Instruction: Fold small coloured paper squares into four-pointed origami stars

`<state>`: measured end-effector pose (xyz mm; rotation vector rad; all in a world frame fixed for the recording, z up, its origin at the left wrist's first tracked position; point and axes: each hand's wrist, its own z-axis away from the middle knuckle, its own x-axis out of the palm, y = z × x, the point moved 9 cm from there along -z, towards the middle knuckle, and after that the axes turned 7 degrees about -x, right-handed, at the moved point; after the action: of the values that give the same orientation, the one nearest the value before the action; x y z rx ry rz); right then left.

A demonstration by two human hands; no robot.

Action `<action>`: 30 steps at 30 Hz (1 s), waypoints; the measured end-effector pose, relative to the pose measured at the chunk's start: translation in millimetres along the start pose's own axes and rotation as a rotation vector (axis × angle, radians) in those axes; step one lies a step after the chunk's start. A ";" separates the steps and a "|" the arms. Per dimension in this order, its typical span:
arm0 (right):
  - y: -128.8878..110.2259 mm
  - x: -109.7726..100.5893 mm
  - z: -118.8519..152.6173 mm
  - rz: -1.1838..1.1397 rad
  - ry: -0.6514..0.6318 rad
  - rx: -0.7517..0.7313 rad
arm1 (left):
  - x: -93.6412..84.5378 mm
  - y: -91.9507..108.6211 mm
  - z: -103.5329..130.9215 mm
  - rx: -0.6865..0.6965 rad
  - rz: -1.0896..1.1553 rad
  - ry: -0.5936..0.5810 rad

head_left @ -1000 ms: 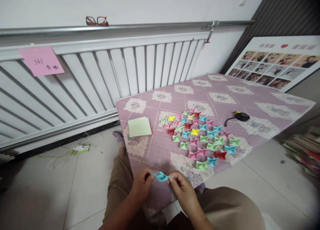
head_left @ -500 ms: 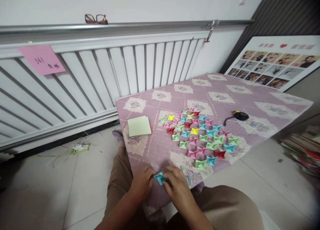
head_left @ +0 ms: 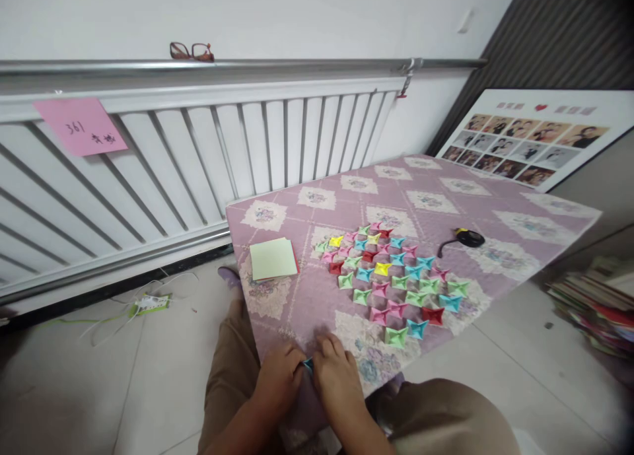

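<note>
Head view, pale paper stack (head_left: pixel 273 258) lay beyond the left hand (head_left: pixel 280 378), folded papers (head_left: pixel 382 269) spread beyond the right hand (head_left: pixel 337 377), whose curled fingers hid most of the blue paper (head_left: pixel 308 363) between both, left fingers pinched its end, right grip, paper's direction and long axis were unclear.

At ten o'clock, a pink sticky note (head_left: pixel 82 126) on the white radiator (head_left: pixel 275 144) bears a handwritten "361" beside illegible characters; at two o'clock, the photo board's (head_left: pixel 535 137) blurred heading flanks a red heart (head_left: pixel 541 107).
</note>
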<state>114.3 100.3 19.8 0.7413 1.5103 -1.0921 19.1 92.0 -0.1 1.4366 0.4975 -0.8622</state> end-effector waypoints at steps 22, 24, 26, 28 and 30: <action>77.8 -13.5 14.9 -0.176 0.502 -0.043 | -1.1 -22.9 -30.5 -0.018 -0.010 0.210; 77.7 -12.4 15.9 -0.167 0.515 -0.058 | 1.9 -22.7 -31.4 -0.011 -0.031 0.203; 78.7 -13.3 16.8 -0.159 0.538 -0.067 | 3.3 -22.2 -32.0 -0.013 -0.047 0.201; 80.1 -12.7 17.1 -0.152 0.556 -0.076 | 3.8 -21.3 -32.7 -0.015 -0.066 0.204; 82.1 -10.5 17.6 -0.154 0.579 -0.078 | 3.6 -21.5 -33.9 -0.022 -0.088 0.212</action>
<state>196.7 116.8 9.7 0.9496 2.1147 -0.9672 11.7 126.0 -20.5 1.5027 0.7321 -0.7744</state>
